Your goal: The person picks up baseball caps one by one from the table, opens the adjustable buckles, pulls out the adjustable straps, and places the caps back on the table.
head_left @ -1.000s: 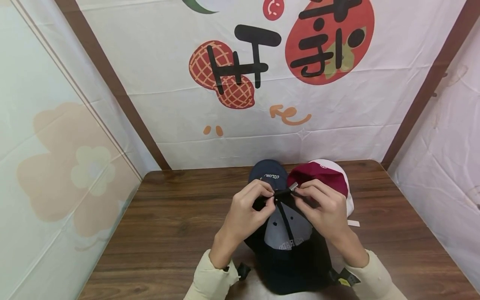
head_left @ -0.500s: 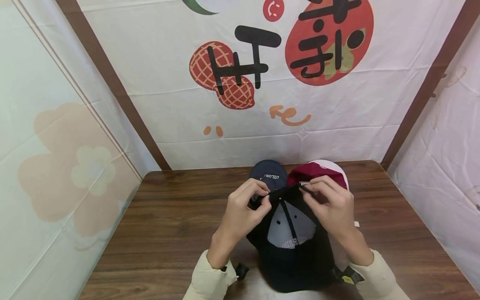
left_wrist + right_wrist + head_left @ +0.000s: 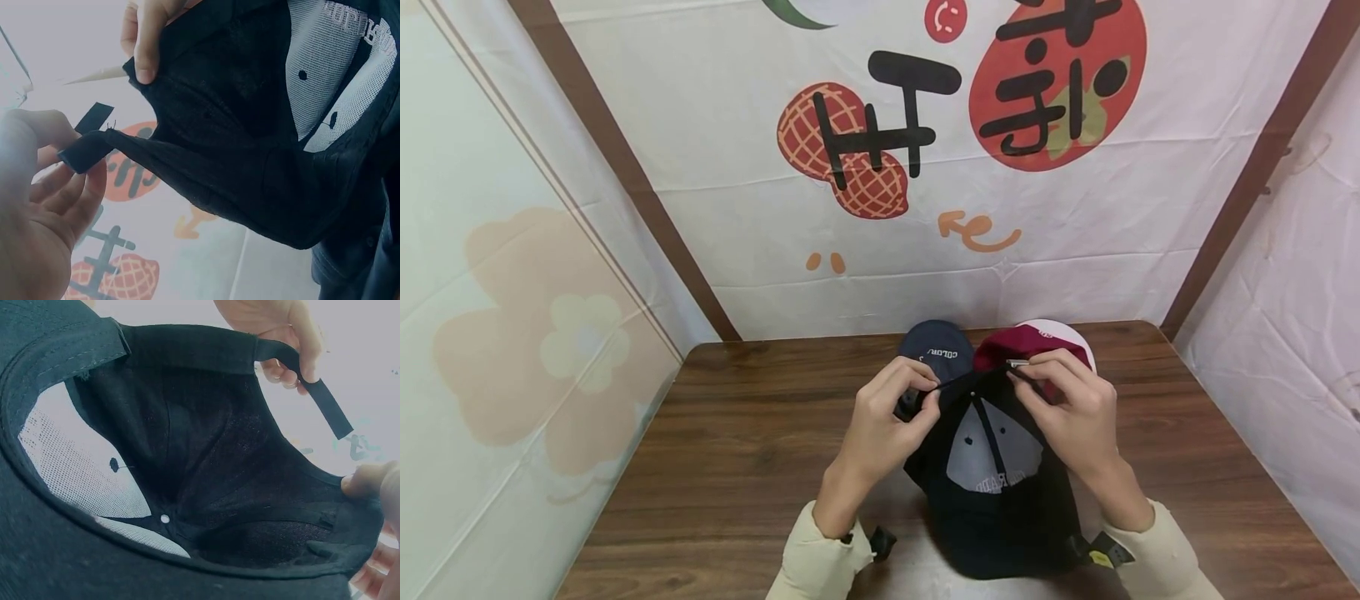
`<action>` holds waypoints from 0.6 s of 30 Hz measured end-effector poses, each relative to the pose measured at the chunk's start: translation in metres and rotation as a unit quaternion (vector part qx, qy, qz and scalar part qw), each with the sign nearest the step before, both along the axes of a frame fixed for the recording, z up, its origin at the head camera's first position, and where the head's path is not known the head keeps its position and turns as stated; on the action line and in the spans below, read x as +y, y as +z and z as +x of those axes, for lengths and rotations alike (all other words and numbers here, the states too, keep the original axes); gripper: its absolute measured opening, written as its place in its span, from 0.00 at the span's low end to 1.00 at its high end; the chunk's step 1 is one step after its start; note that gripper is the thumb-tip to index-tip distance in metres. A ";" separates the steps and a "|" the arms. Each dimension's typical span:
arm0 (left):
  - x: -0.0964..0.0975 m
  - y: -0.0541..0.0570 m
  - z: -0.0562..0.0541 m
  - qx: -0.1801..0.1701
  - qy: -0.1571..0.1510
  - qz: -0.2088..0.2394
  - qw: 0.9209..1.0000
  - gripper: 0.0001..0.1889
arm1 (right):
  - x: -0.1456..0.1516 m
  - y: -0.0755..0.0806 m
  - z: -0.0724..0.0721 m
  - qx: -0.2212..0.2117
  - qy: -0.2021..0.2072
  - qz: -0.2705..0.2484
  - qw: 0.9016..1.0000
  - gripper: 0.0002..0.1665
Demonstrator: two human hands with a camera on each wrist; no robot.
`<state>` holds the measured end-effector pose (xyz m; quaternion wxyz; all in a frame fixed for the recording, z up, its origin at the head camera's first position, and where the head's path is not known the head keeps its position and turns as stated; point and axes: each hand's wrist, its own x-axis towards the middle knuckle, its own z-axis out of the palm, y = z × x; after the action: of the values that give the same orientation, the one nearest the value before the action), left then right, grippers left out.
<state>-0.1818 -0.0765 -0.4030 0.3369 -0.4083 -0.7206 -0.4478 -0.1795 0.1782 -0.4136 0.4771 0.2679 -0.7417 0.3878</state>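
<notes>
A black baseball cap [image 3: 1000, 537] hangs between both hands, its inside facing up toward the head camera and its brim toward the person. The left hand [image 3: 883, 412] pinches the cap's black back strap [image 3: 331, 412]; the strap's loose end sticks out past the fingers. On the other side of the back opening, the right hand [image 3: 1078, 412] pinches the cap's edge beside a small metal buckle [image 3: 1017, 363]. In the right wrist view, strap and opposite edge stand apart with a gap between. Pale mesh panels [image 3: 325, 62] line the inside of the crown.
Behind the hands, a navy cap [image 3: 936, 340] and a maroon cap [image 3: 1018, 343] with a white brim lie at the back edge of the wooden table [image 3: 737, 450]. A printed cloth wall [image 3: 865, 292] rises directly behind them.
The right hand has moved to the right, widening the space between the hands. The black cap has shifted a little right with it, and the left hand has moved slightly left.
</notes>
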 end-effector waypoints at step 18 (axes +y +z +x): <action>0.005 -0.003 0.003 -0.009 -0.081 -0.077 0.994 0.04 | 0.000 0.000 0.001 -0.016 0.004 -0.003 1.000 0.16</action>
<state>-0.1789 -0.0714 -0.4058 0.2608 -0.4857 -0.7207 -0.4203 -0.1786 0.1777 -0.4136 0.4649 0.2629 -0.7469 0.3961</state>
